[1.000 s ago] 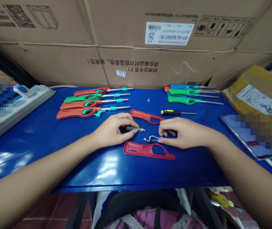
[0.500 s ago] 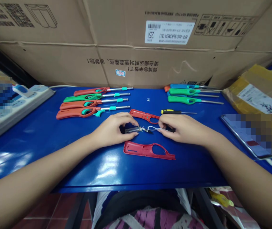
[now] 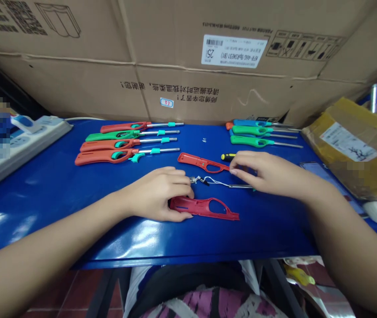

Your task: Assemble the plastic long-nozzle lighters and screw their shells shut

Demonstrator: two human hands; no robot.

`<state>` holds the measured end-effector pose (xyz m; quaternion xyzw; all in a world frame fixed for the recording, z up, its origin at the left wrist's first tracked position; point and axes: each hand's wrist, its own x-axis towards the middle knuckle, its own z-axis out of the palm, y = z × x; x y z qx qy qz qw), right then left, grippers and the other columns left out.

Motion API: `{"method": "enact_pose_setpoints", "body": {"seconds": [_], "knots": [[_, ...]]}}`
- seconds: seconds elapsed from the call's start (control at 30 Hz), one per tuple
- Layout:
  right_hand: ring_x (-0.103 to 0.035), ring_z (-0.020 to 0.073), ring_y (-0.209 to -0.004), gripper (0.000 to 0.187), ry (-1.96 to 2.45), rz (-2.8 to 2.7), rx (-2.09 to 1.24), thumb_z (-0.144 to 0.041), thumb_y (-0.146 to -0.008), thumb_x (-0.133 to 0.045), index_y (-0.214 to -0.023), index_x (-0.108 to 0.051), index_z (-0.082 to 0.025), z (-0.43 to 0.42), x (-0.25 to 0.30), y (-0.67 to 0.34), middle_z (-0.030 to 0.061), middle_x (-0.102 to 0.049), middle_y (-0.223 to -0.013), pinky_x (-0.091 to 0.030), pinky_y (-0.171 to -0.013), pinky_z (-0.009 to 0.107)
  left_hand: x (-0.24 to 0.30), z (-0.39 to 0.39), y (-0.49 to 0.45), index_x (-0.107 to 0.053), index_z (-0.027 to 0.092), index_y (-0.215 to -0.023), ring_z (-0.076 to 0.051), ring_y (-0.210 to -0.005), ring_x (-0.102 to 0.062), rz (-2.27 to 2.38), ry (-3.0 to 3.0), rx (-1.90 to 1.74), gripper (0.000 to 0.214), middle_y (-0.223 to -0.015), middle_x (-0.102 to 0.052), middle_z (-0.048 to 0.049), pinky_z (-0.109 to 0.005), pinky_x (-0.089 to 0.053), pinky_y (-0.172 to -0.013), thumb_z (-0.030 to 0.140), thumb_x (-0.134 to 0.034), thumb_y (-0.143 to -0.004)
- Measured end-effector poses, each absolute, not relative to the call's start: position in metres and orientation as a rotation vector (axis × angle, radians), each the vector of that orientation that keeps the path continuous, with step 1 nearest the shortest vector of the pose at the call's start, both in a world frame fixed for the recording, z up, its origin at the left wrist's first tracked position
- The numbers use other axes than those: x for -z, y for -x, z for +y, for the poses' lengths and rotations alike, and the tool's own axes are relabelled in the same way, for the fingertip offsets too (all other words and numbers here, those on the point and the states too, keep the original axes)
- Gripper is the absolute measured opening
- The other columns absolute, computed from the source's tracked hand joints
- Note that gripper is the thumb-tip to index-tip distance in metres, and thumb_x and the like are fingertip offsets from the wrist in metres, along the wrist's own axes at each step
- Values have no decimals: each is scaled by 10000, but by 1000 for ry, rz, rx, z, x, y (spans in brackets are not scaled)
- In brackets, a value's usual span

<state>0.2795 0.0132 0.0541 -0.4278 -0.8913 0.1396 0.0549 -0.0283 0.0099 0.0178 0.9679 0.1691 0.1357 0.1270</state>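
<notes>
shell in left hand; carton label reads "25"

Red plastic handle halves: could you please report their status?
Left hand around near red half. Right hand at tip of far red half. Thin white wires lying between halves.

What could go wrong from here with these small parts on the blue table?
The thin white wires lie between the far red shell and the near red shell, and might get snagged. The left hand, at the near red shell, could nudge the small part beside it. The right hand, close to the screwdriver, might knock it.
</notes>
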Motion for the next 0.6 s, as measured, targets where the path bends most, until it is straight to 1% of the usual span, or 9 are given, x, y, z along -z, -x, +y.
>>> {"method": "enact_pose_setpoints", "body": {"seconds": [0.07,0.13,0.2,0.27,0.37,0.47,0.6], "knots": [[-596,205,-819,214,1365,-2773,-459,-410,-971,-531,-955,-646,-230,12,-55,-287,54,-657,-970,-433,-728,328,-19,12,31,-693,204,-986,-190,-820,-609,516,-2837,-388,256,-872,-701,-27,-317,-411,-767,439,-683,-886],[-608,206,-858,183,1338,-2802,-544,-402,-938,-590,-985,-655,-237,12,-52,-292,53,-656,-1011,-450,-758,332,-21,14,33,-696,203,-980,-190,-823,-612,542,-2854,-387,255,-871,-699,-26,-316,-416,-767,439,-680,-887],[-608,207,-908,159,1265,-2799,-623,-371,-933,-599,-981,-650,-228,13,-46,-294,62,-644,-1048,-461,-800,338,-22,16,35,-700,202,-977,-191,-829,-617,563,-2864,-387,254,-876,-697,-25,-317,-424,-770,438,-678,-886],[-595,202,-909,133,1222,-2761,-657,-339,-931,-595,-969,-630,-216,15,-39,-293,66,-636,-1042,-464,-809,339,-23,17,35,-705,203,-973,-190,-831,-620,586,-2868,-383,257,-878,-696,-24,-317,-433,-772,443,-678,-883],[-567,186,-836,102,1232,-2678,-659,-303,-919,-596,-954,-592,-207,18,-31,-289,52,-631,-964,-456,-748,319,-23,17,35,-710,204,-971,-190,-837,-625,611,-2868,-380,261,-890,-699,-22,-317,-444,-778,442,-693,-865],[-536,160,-751,62,1188,-2625,-684,-260,-904,-594,-897,-560,-208,19,-25,-285,23,-605,-865,-432,-685,285,-22,18,34,-717,205,-957,-184,-822,-625,638,-2863,-394,254,-887,-700,-20,-309,-452,-766,428,-717,-836],[-501,132,-680,82,1117,-2541,-731,-264,-915,-583,-878,-533,-210,17,-21,-281,-6,-564,-794,-400,-638,258,-21,19,33,-721,214,-939,-173,-784,-617,645,-2860,-427,240,-857,-697,-15,-296,-455,-734,423,-723,-821]]}}
